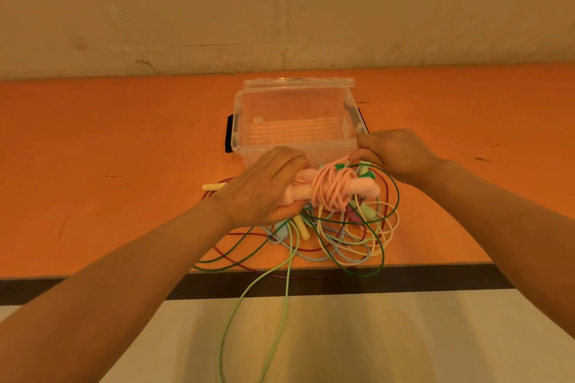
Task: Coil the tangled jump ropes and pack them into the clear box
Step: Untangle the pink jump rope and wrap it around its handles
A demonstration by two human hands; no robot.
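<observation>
An orange table fills the middle of the view, backed by a pale, scuffed wall at 12 o'clock; along its near edge runs a dark strip, and below that lies a light floor.

At about 9 o'clock from the tangle, a yellow handle lies on the table. The left hand comes in from 7 o'clock, its fingers curled round the left ends of the pink handles, which lie side by side and roughly level. The pink rope is wound in a thick bundle round the middle of those handles.

Beneath them sits the tangled pile of jump ropes: dark green, maroon, pale blue, cream and light green cords loop over one another, and a light green cord trails off the table edge toward 6 o'clock.

The clear box stands just behind the hands at 12 o'clock, its lid tipped open at the back, with black latches on its sides.

The right hand reaches in from 4 o'clock, fingers bent and pinching a strand of the pink rope at the top of the bundle, right beside the box's near right corner.
</observation>
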